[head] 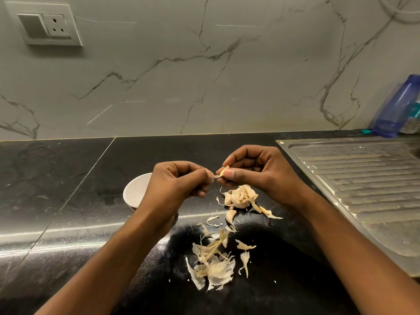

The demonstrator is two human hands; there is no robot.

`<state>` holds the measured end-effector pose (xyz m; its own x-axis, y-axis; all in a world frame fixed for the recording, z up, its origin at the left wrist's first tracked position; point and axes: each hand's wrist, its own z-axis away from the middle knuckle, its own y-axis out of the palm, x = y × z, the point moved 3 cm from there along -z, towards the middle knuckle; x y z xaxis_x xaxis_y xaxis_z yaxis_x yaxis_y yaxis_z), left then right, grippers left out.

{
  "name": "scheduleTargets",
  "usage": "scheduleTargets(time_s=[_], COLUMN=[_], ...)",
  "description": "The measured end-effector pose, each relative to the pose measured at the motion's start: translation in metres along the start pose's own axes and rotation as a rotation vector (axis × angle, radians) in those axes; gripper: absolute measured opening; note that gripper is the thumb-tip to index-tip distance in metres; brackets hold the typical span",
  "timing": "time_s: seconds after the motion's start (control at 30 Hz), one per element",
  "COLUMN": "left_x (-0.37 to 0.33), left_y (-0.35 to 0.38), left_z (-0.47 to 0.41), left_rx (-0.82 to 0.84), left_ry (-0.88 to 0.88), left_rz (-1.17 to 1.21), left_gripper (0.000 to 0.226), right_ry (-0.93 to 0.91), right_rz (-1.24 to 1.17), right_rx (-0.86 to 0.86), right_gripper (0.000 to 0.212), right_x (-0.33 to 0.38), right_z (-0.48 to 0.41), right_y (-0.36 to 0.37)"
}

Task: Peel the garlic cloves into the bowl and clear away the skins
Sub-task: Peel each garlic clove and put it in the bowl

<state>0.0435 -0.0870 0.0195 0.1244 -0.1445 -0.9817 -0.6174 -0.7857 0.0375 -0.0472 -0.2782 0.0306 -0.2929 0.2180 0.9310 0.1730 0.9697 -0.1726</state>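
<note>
Beside one steel drainboard (363, 178), my right hand (256, 171) pinched one garlic clove (225, 172), my left hand (177, 180) pinched its skin (215, 176), half-hiding one white bowl (136, 189).

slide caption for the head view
Right hand holds a garlic clove, left hand pinches its skin, white bowl and loose skins nearby

Bowl (136, 190) half hidden behind left hand (179, 181); bottle (396, 108) edge-cropped.

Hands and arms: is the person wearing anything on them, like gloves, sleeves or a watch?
Nothing worn shows. Left hand and right hand are bare: no gloves, rings or watch. Both forearms are uncovered to the picture's edge.
</note>
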Motion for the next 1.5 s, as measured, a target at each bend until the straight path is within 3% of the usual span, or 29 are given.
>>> scheduleTargets(time_s=[0.13,0.4,0.63,0.93,1.13,1.37,1.5], left_x=[0.0,0.003,0.002,0.003,0.003,0.001,-0.001], left_y=[0.002,0.002,0.002,0.003,0.0,0.002,0.002], left_z=[0.0,0.001,0.001,0.0,0.0,0.002,0.002], left_rx=[0.038,0.027,0.036,0.064,0.035,0.023,0.031], left_ry=[-0.034,-0.018,-0.05,-0.153,-0.095,-0.003,-0.023], left_rz=[0.074,-0.018,0.063,0.243,0.132,-0.014,0.036], left_gripper=[0.015,0.01,0.02,0.024,0.022,0.018,0.022], right_ry=[-0.037,-0.06,-0.005,0.119,0.078,0.102,0.109], right_rz=[0.073,0.122,-0.053,-0.301,-0.051,-0.038,-0.118], right_rx=[-0.047,-0.037,-0.013,0.029,-0.038,-0.01,-0.006], right_gripper=[0.022,0.022,0.014,0.022,0.017,0.021,0.025], right_x=[0.001,0.0,-0.005,-0.015,-0.014,-0.013,-0.013], right_z=[-0.001,-0.001,-0.001,-0.004,-0.004,-0.004,-0.003], right_y=[-0.002,0.001,0.004,0.012,0.009,0.014,0.013])
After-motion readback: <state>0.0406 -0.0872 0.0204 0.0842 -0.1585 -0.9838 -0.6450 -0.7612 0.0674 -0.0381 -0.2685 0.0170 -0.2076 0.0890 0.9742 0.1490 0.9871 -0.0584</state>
